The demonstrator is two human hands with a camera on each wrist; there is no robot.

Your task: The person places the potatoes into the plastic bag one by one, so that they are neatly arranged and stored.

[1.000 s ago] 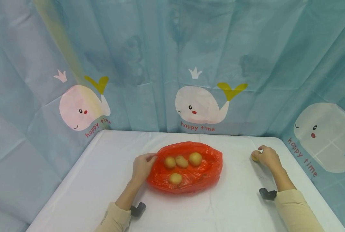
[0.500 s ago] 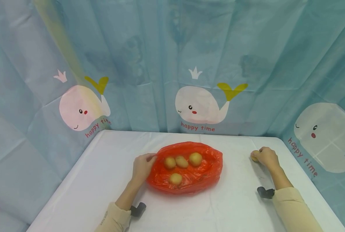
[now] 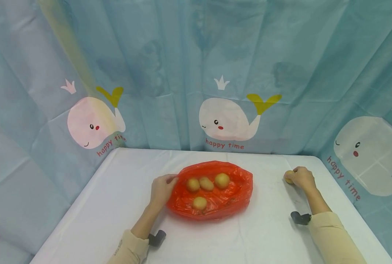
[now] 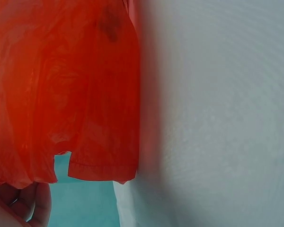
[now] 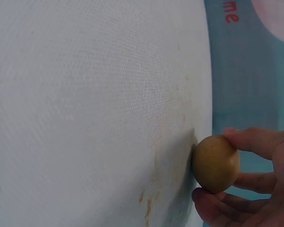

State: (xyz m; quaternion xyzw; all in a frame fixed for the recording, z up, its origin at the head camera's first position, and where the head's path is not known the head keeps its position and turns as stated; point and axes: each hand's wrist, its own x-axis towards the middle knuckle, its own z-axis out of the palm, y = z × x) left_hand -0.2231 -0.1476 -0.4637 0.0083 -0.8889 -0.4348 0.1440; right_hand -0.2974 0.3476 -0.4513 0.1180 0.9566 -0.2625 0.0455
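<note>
A red plastic bag [image 3: 215, 165] lies spread open in the middle of the table, with several round yellow-brown potatoes [image 3: 222, 180] inside. My left hand [image 3: 161, 190] pinches the bag's left edge; in the left wrist view its curled fingertips [image 4: 40, 201] meet the red plastic. Far to the right, my right hand [image 3: 304, 179] grips a single potato [image 5: 215, 164] between thumb and fingers. That potato is right at the tabletop, its shadow falling beside it in the right wrist view.
A white cloth covers the table [image 3: 268, 234], with brownish smudges [image 5: 148, 208] near the held potato. Behind and along the sides hangs a blue curtain [image 3: 169, 73] printed with whales. Dark wrist cameras [image 3: 300, 218] stick out from both sleeves.
My right hand has closed its fingers on the lone potato, and hand and potato have shifted slightly left. The left hand and the bag have stayed put.
</note>
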